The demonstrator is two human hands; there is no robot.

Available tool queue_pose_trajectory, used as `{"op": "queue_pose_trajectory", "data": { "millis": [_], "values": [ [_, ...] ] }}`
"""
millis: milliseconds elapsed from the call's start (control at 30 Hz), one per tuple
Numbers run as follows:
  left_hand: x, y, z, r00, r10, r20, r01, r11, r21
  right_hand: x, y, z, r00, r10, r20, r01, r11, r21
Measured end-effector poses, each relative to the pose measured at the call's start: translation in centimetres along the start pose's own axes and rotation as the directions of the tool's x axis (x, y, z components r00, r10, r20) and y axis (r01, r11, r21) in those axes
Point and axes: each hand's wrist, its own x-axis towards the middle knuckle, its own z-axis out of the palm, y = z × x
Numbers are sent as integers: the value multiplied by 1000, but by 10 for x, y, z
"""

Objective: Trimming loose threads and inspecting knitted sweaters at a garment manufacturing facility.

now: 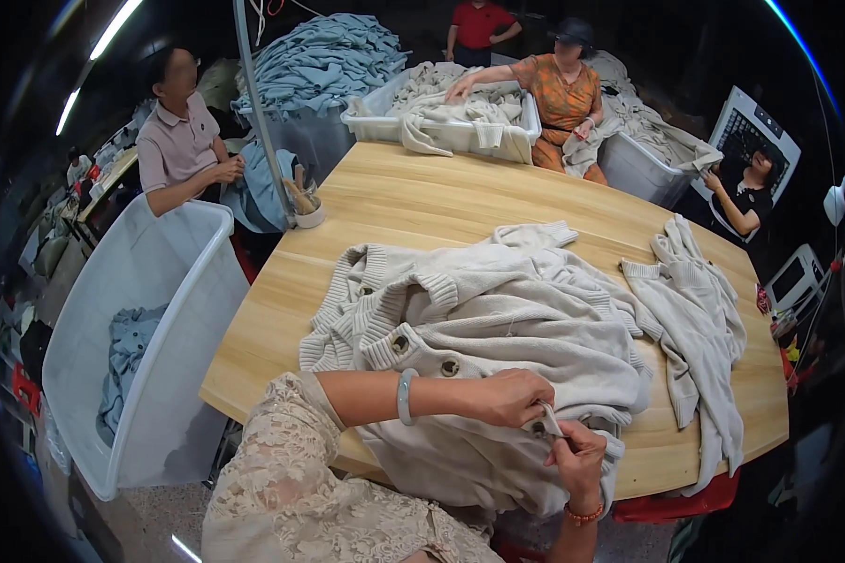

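A pile of cream knitted cardigans (526, 319) with dark buttons and ribbed edges lies on the wooden table in front of me. My left hand (516, 399), with a pale green bangle on its wrist, is closed on a small edge of knit. Just below and to the right, my right hand (580, 455) pinches the same piece. A dark button (539, 428) shows on the cardigan edge between my fingers. One more cream cardigan (690, 328) lies apart at the right of the table.
Left of the wooden table (394, 183) stands a white tub (211, 225) holding blue-grey garments. A cup of tools (308, 214) sits beside a metal pole (268, 131). Across the table, people handle garments near full tubs (526, 145). A red stool (676, 502) is below the near edge.
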Motion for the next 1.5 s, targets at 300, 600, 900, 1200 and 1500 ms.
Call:
{"op": "queue_pose_trajectory", "data": {
  "millis": [300, 600, 900, 1200, 1500],
  "values": [
    [-7, -10, -18, 996, 0, 91, -6, 997, 73, -15, -9, -8, 981, -193, -19, 159, 856, -491],
    [17, 26, -5, 967, 254, -24, -216, 864, 454, -37, -4, -22, 956, -272, -111, 122, 711, -693],
    [64, 27, 51, 969, -46, 243, -105, 813, 573, -53, 2, -16, 948, -282, -146, 129, 762, -634],
    [70, 27, 31, 883, -353, 308, 467, 721, -513, -37, -4, -16, 882, -415, -223, 200, 758, -621],
    [58, 12, 53, 947, -169, 273, 293, 805, -516, -48, 3, -7, 911, -323, -255, 92, 764, -639]
  ]
}}
